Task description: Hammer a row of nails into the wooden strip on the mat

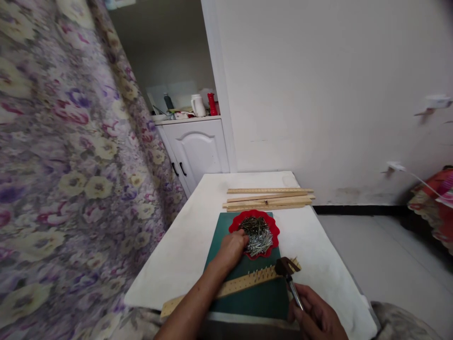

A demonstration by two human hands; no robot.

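My left hand [234, 245] reaches into the left side of a red scalloped dish [275, 230]. Its fingers are curled together at the nails [259, 236], dark ones at the back and silvery ones in front; whatever is between the fingertips is hidden. Wrapped in my right hand [316, 314] is the metal shaft of a claw hammer [288, 271], its dark head over the right part of a wooden strip [240, 283]. Several nails [262, 272] stand upright in that strip, and small holes run along it. My left forearm crosses above the strip.
Beneath the dish and strip lies a green mat [256, 302] on a white-covered table [170, 255]. More wooden strips [267, 200] lie together toward the far edge. A floral curtain [78, 179] hangs at the left; a white cabinet [200, 146] and wall stand behind.
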